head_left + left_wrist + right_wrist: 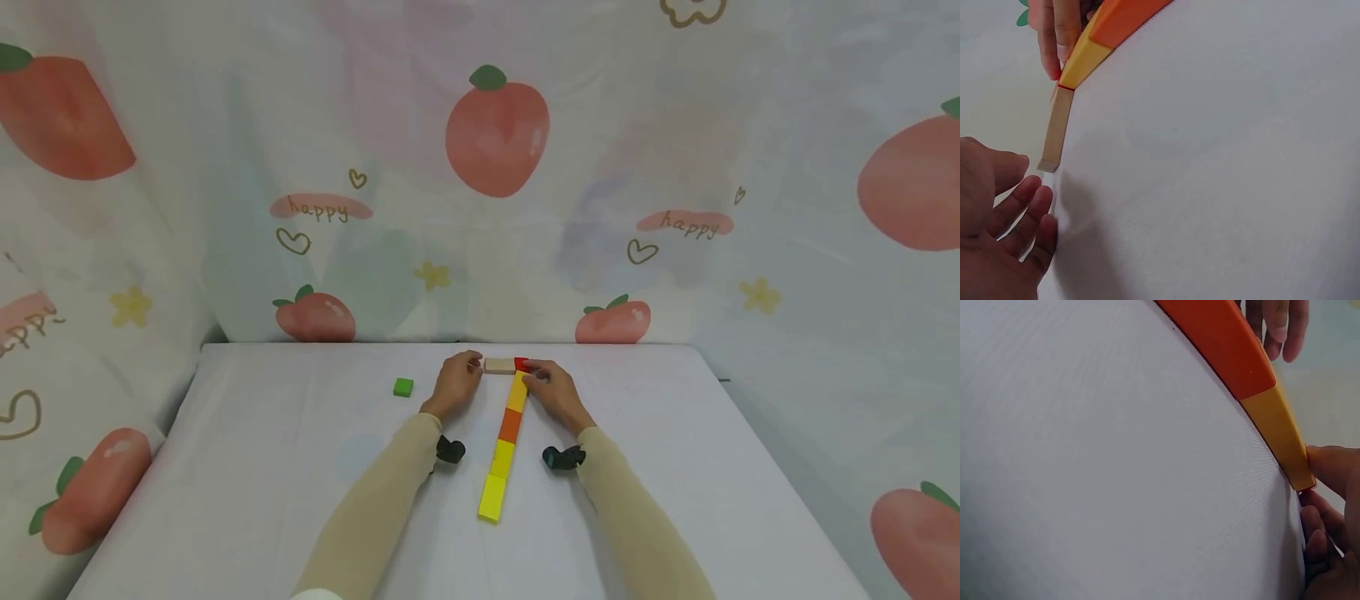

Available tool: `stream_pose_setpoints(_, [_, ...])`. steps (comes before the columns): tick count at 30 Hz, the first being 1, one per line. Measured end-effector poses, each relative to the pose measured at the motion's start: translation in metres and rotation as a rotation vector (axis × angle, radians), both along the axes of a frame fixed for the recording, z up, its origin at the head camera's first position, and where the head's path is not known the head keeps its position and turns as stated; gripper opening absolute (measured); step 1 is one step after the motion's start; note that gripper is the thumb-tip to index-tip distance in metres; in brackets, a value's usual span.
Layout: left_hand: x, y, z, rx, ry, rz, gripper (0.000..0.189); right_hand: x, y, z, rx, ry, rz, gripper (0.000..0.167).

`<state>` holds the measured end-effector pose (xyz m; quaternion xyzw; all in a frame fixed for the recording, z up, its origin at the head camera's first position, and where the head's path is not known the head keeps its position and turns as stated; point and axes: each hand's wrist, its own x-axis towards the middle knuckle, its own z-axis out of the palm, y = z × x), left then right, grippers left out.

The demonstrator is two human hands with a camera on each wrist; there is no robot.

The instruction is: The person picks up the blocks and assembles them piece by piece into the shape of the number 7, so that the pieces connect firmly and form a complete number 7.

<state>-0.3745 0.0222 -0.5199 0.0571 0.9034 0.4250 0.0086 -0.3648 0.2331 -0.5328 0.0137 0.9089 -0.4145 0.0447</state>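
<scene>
A row of wooden blocks runs away from the person: bright yellow [492, 498], yellow [502, 458], orange [510, 426] and amber [517, 392]. At its far end sits a red block [521, 364], and a plain wood block [499, 366] extends left from it. My right hand [553, 389] curls round this corner, thumb against the amber block [1282, 434] and fingertips at the red one, which is partly hidden. Just off the free end of the plain block [1057, 131], my left hand [456, 383] hovers with relaxed, slightly bent fingers, holding nothing.
A small green block [403, 387] lies on the white table [300, 467], left of the left hand. Behind the table's far edge hangs a patterned cloth [495, 267]. Each wrist carries a small black camera.
</scene>
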Motion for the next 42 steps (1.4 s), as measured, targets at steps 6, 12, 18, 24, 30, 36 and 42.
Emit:
stream_pose_setpoints(6, [0.003,-0.004,0.006,0.008,-0.001,-0.004,0.031,-0.004,0.000,-0.001,-0.015,-0.013,-0.004,0.043])
stream_pose_setpoints(12, [0.008,-0.007,0.013,0.007,0.050,-0.034,0.031,-0.004,0.003,-0.004,-0.011,-0.012,-0.008,0.043])
stream_pose_setpoints(18, [0.014,-0.017,0.019,-0.003,0.127,-0.067,0.030,-0.003,0.003,-0.005,-0.018,-0.012,-0.007,0.042])
stream_pose_setpoints(24, [0.025,-0.026,0.027,-0.024,0.137,-0.063,0.031,-0.001,0.002,-0.004,-0.009,-0.008,0.002,0.043])
stream_pose_setpoints(30, [0.032,-0.035,0.031,-0.005,0.198,-0.064,0.030,-0.001,0.002,-0.002,-0.011,0.000,0.010,0.043])
stream_pose_setpoints(36, [0.040,-0.045,0.035,0.031,0.262,-0.106,0.029,-0.001,0.002,-0.001,-0.009,-0.008,0.012,0.043])
stream_pose_setpoints(42, [0.053,-0.055,0.042,0.037,0.280,-0.133,0.030,-0.002,0.002,-0.001,-0.011,-0.003,0.016,0.042])
